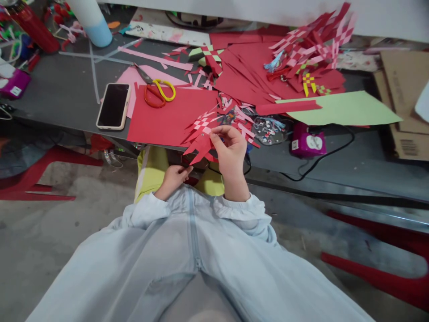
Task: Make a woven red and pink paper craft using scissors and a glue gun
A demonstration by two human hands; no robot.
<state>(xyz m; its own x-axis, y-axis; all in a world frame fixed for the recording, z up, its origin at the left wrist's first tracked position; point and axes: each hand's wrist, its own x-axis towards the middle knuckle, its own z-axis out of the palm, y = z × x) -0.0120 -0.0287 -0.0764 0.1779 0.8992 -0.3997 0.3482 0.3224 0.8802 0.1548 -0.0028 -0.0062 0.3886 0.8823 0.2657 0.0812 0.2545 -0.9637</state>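
Observation:
A red paper fish (pixel 200 146) with pink-and-red woven checks and a small round eye is held over the table's front edge. My left hand (pixel 174 180) is closed, its fingertips pinched at the fish's lower red tip. Above and to the right, my right hand (pixel 232 145) is closed too, thumb and forefinger pressed together at the fish's right side. The exact spot under these fingertips is hidden. Behind the fish lies a sheet of red paper (pixel 157 123). A clear dish of small beads or eyes (pixel 270 130) sits to the right of my right hand.
Yellow-and-red-handled scissors (pixel 157 93) rest on the red and pink paper, beside a phone (pixel 114 106). Green paper (pixel 348 109), a purple box (pixel 307 142) with a black cable, and a pile of woven paper pieces (pixel 313 42) are to the right. Red stools (pixel 378 275) stand below.

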